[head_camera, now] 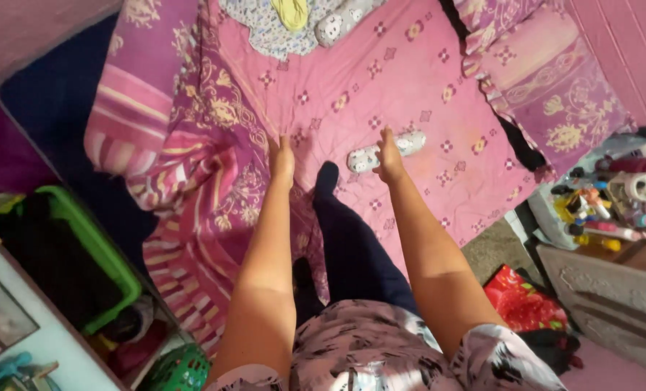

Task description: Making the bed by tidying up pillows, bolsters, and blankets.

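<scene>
the pink bedsheet (410, 80) runs lengthwise away from the person. on it, a small white bolster pillow (385, 150) lies crosswise, its long axis tilted up to the right. the right hand (389, 161) rests against its middle, seemingly curled; the left hand (281, 161) pinches gathered sheet, apart.

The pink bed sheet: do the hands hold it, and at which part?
Both the left hand and right hand press on the pink sheet mid-bed; a real grip cannot be told.
</scene>
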